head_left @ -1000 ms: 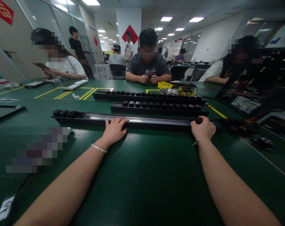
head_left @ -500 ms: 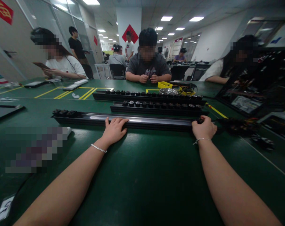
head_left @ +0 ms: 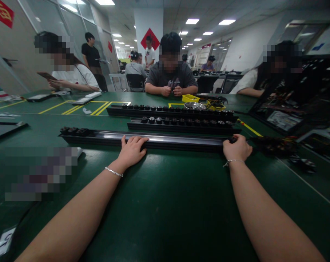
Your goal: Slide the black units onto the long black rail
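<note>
A long black rail (head_left: pixel 181 140) with a shiny channel lies across the green table in front of me. My left hand (head_left: pixel 132 150) holds its middle, fingers laid over the channel and thumb at the near side. At the rail's right end, my right hand (head_left: pixel 238 148) is closed with thumb and forefinger on a small dark part (head_left: pixel 232 139), mostly hidden by the fingers. Several black blocks (head_left: pixel 73 131) sit in the rail's left end. Beyond it are two similar rails, a nearer rail (head_left: pixel 181 126) and a farther rail (head_left: pixel 118 110), both lined with small dark parts.
A yellow tray (head_left: pixel 190 98) and a round metal dish (head_left: pixel 194 106) stand behind the rails. Dark cabled parts (head_left: pixel 276 145) lie to the right, near a large black panel (head_left: pixel 298 94). A blurred-out object (head_left: pixel 48 174) lies at left. Co-workers sit around the table.
Both hands keep their places on the rail; my right hand has shifted very slightly rightward. In the background, a standing person in black has moved a little to the right.
</note>
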